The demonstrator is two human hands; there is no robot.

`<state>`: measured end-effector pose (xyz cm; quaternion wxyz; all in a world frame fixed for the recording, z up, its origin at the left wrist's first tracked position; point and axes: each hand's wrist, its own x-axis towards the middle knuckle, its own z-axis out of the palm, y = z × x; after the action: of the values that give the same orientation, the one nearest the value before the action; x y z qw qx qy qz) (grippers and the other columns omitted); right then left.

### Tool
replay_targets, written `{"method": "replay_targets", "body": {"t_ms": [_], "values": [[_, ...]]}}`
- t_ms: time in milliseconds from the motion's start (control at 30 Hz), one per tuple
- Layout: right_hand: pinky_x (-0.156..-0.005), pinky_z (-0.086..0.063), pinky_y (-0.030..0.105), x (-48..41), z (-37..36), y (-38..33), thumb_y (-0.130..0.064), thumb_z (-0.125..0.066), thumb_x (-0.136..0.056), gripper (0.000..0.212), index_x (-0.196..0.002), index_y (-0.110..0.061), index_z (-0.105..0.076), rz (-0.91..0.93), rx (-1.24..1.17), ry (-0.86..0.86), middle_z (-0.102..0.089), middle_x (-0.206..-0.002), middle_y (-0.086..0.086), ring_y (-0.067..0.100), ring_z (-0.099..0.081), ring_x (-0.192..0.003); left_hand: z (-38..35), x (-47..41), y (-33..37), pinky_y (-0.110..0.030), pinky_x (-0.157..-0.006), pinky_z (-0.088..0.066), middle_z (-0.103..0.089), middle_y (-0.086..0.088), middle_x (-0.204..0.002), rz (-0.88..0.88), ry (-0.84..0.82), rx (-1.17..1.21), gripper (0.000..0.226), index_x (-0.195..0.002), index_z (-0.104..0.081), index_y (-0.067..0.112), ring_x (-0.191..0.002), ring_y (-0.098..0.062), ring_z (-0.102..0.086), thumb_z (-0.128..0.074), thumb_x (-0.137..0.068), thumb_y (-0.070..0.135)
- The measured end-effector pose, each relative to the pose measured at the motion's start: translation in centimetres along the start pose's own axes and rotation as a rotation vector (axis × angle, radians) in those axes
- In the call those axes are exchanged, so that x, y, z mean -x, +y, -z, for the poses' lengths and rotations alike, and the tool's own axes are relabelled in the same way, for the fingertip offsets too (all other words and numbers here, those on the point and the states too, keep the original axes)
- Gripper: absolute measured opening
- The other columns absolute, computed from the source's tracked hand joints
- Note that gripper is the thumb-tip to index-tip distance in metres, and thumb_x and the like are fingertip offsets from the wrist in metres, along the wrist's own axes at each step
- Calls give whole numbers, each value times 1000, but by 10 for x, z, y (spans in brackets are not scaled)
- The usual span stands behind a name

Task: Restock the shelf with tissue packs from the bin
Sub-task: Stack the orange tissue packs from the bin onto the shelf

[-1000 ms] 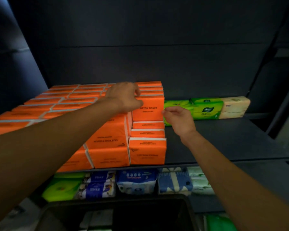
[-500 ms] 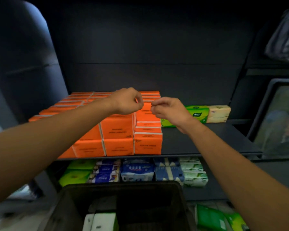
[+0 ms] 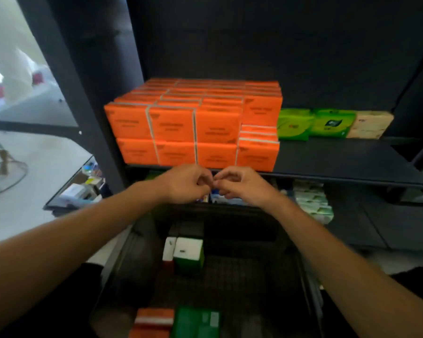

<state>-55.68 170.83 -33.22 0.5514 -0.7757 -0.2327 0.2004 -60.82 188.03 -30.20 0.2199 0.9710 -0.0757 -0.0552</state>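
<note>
**Grip state.** The left grip and right grip are side by side in front of the shelf edge. Their fingertips touch each other. The fingers of both are curled, and no pack is visible in either one.

**Location of stock.** The tissue packs that remain to be shelved are in the bin, directly below both grips.
- A white-and-green pack stands near the far left of the bin, white face up, touching a white-and-red pack on its left.
- An orange pack and a green pack lie at the near edge of the bin, closer to the person.

**Governing relation.** The white-and-green pack is straight down from the left grip and down and to the left of the right grip, so the left grip is judged the nearer. The pack appears to stand on end, which suggests a reach from above onto its top. Blur prevents a firm reading of its axis.

**Destination.** On the shelf, the orange stack has a lower front-right column. Bare shelf lies to its right, in front of the green packs.
</note>
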Motion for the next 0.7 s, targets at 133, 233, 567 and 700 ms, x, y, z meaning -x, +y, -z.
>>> {"method": "replay_targets", "body": {"t_ms": [133, 233, 567, 700], "values": [[-68, -50, 28, 4, -35, 31, -7, -62, -91, 12, -86, -18, -63, -39, 42, -76, -65, -88, 12, 16, -61, -76, -41, 19, -21, -30, -74, -48, -64, 3, -85, 21, -20, -9, 7, -84, -60, 32, -83, -16, -61, -61, -85, 25], [-71, -53, 27, 4, -51, 50, -12, -63, -91, 5, -96, -13, -64, -121, 68, -107, -67, -91, 13, 18, -64, -77, -61, 26, -44, -26, -74, -44, -66, 4, -90, 84, -91, 67, 9, -96, -67, 25, -84, -11, -60, -61, -89, 26], [-75, -54, 29, -6, -96, 123, -21, -67, -88, 10, -97, -16, -67, -342, 118, -226, -70, -93, 6, 13, -66, -78, -125, 45, -105, -20, -71, -48, -65, 0, -94, 358, -232, 374, 18, -107, -64, 15, -80, -9, -61, -51, -95, 17], [-82, -55, 37, -24, -114, 140, -20, -67, -87, 15, -99, -12, -69, -365, 120, -262, -71, -96, 10, 17, -68, -82, -143, 53, -132, -31, -70, -48, -68, -11, -94, 480, -181, 521, 14, -95, -63, 15, -72, -16, -60, -50, -95, 10]]}}
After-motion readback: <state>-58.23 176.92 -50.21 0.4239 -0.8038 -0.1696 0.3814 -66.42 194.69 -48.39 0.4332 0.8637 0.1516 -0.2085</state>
